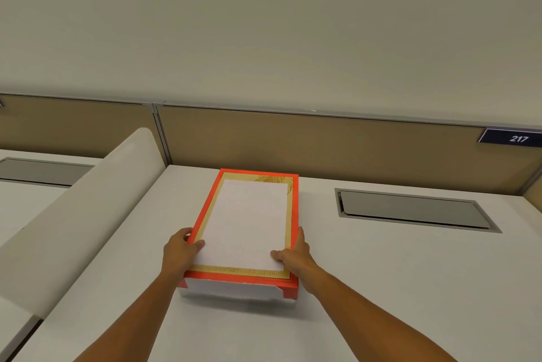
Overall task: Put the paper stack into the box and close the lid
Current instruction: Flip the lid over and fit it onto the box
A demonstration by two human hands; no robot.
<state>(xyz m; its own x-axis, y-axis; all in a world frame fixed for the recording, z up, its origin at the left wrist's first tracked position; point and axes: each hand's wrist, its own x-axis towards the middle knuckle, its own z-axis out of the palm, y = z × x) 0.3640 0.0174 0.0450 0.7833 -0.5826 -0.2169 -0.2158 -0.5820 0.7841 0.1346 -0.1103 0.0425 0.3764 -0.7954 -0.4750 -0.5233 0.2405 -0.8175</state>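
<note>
A red box (pixel 289 291) with a gold-bordered lid (pixel 293 194) lies lengthwise on the white desk (pixel 366 288). A white paper stack (pixel 247 224) rests flat on top of the lid, inside the gold border. My left hand (pixel 179 250) clasps the lid's near left edge, thumb pressing on the paper's corner. My right hand (pixel 296 256) clasps the near right edge, and its thumb also lies on the paper. The box's white front wall shows under the lid. What is inside the box is hidden.
A grey cable hatch (pixel 410 209) is set into the desk right of the box. A white curved divider (pixel 88 209) rises on the left, with another desk and hatch (pixel 41 169) beyond. A tan partition (pixel 322 144) with a "217" plate (pixel 513 138) runs behind.
</note>
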